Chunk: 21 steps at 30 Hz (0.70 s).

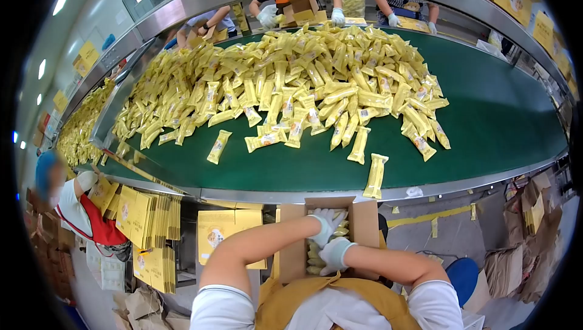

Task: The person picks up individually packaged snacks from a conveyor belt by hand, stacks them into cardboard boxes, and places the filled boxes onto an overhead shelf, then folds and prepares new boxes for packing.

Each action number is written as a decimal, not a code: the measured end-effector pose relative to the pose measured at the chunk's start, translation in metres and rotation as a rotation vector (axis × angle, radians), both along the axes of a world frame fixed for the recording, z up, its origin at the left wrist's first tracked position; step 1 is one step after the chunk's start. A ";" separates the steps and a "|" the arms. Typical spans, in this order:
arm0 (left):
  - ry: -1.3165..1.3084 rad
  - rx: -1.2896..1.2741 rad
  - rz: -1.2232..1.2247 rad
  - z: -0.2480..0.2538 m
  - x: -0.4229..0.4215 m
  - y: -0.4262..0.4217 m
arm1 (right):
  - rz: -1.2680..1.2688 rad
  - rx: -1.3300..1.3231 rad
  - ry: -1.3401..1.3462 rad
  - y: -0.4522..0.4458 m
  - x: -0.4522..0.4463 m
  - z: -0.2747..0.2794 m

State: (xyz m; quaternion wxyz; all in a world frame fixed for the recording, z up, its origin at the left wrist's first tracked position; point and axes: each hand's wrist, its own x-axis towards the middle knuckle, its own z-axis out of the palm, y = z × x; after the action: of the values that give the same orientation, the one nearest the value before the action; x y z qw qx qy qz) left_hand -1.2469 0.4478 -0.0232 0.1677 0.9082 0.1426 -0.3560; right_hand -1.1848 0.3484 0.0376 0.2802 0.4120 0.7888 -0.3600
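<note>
My left hand (327, 223), in a white glove, is inside an open cardboard box (294, 239) close to my body. Its fingers look stretched out over the yellow packets near the far wall. My right hand (335, 253), gloved too, lies lower in the same box and touches the packets; its fingertips are partly hidden. Packed rows of yellow-wrapped snack packets (314, 259) show between and beside my hands. Beyond the box, a large heap of the same snack packets (291, 81) lies on a green conveyor belt (486, 129). One single packet (376, 175) rests by the near edge.
A metal rail (255, 197) borders the belt. Stacked yellow cartons (228, 236) stand left of my box. A person in a red apron (102, 230) works at left, and gloved co-workers (267, 16) stand across the belt. Brown cardboard (505, 269) and a blue stool (461, 278) are at right.
</note>
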 end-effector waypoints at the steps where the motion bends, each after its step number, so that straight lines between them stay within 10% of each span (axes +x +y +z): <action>1: -0.051 -0.086 -0.021 0.008 -0.007 0.009 | -0.054 -0.098 0.047 0.009 0.016 0.035; 5: -0.303 -0.740 0.048 0.099 -0.034 0.061 | -1.109 -0.347 1.123 -0.007 0.120 0.053; 7: -0.477 -1.027 0.341 0.122 -0.062 0.101 | -1.505 0.109 1.098 -0.009 0.160 0.034; 9: -0.790 -0.793 0.497 0.121 -0.079 0.144 | -1.448 0.782 0.606 -0.001 0.175 -0.001; 11: -1.038 -0.077 0.840 0.068 -0.080 0.177 | -1.324 0.794 0.225 0.016 0.176 -0.012; 13: -0.748 0.660 0.847 0.036 -0.076 0.212 | -1.208 0.756 -0.005 0.042 0.161 -0.009; 21: -0.640 0.386 0.971 0.024 0.002 0.271 | -1.404 1.045 0.399 0.194 0.260 -0.074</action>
State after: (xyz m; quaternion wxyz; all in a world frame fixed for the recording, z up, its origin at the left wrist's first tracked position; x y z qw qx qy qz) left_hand -1.2451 0.7185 0.0005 0.1777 0.8152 0.5449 0.0837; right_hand -0.9244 0.5423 -0.0364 -0.3701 0.8041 0.4524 -0.1083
